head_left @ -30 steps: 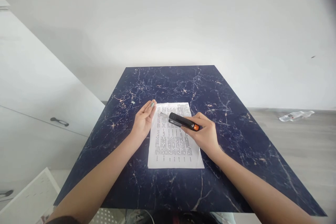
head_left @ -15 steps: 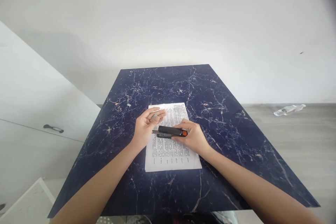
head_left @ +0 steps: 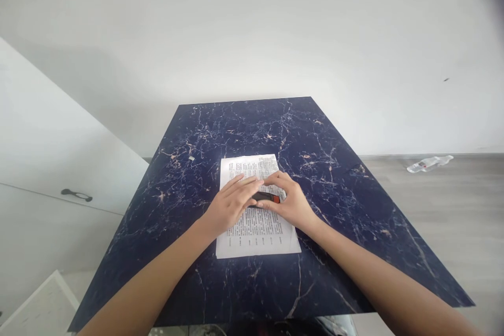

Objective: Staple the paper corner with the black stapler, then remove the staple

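A black stapler (head_left: 264, 197) with an orange end lies over printed sheets of paper (head_left: 258, 247). My right hand (head_left: 294, 203) holds its orange end from the right, thumb on the near side and fingers curved along the far side. Over the stapler's left end my left hand (head_left: 228, 207) is closed, fingers stretched across the top and thumb tucked at the near side. That end is hidden under the left hand, and so is the small grey piece seen in it earlier. The fingertips of both hands nearly meet above the stapler.
The sheets lie on a dark blue marbled table (head_left: 252, 131). A tiny pale scrap (head_left: 191, 158) is on its left part. A white wall stands behind, a white cabinet with a dark handle (head_left: 76, 195) at left. A clear plastic item (head_left: 429, 164) lies on the floor at right.
My left hand has moved right and turned palm down over the stapler's left end, covering the thin metal rod that stuck out there. The right hand keeps its hold.
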Demonstrator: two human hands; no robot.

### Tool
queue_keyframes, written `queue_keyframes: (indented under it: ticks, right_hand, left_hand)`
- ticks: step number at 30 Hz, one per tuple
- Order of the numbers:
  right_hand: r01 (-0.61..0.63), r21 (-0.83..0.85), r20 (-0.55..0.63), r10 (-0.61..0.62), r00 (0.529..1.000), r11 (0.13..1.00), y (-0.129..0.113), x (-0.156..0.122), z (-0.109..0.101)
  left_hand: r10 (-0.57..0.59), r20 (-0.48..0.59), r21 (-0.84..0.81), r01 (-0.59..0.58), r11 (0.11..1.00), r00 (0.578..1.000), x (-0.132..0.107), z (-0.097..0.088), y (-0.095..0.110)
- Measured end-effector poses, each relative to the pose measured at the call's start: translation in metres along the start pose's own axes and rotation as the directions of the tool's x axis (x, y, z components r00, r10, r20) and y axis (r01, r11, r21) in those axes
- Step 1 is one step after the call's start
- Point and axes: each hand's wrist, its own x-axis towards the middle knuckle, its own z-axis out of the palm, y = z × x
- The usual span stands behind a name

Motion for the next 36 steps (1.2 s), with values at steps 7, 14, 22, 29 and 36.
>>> queue_keyframes:
  ticks: [7, 14, 22, 29, 36]
  right_hand:
    - [0.056, 0.261, -0.029, -0.050, 0.998, 0.964, -0.007, -0.006, 0.002]
    - [-0.041, 0.426, 0.039, 0.027, 0.999, 0.904, -0.006, -0.008, 0.007]
    - [-0.028, 0.400, 0.046, 0.010, 0.999, 0.916, -0.010, -0.007, 0.002]
    - [0.011, 0.357, 0.035, -0.025, 0.999, 0.934, -0.010, -0.006, -0.001]
    - [0.015, 0.278, -0.014, -0.012, 1.000, 0.960, -0.011, -0.008, 0.001]
  left_hand:
    - [-0.053, 0.055, -0.047, 0.056, 0.997, 0.997, -0.001, 0.004, 0.003]
    - [0.080, 0.134, 0.111, -0.096, 0.989, 0.988, 0.002, 0.005, 0.011]
    - [0.465, 0.303, 0.435, -0.555, 0.709, 0.832, 0.002, 0.003, -0.011]
    - [0.613, 0.465, 0.671, -0.706, 0.227, 0.639, 0.004, -0.001, -0.017]
    - [0.595, 0.470, 0.694, -0.689, 0.208, 0.652, 0.004, 0.001, -0.016]
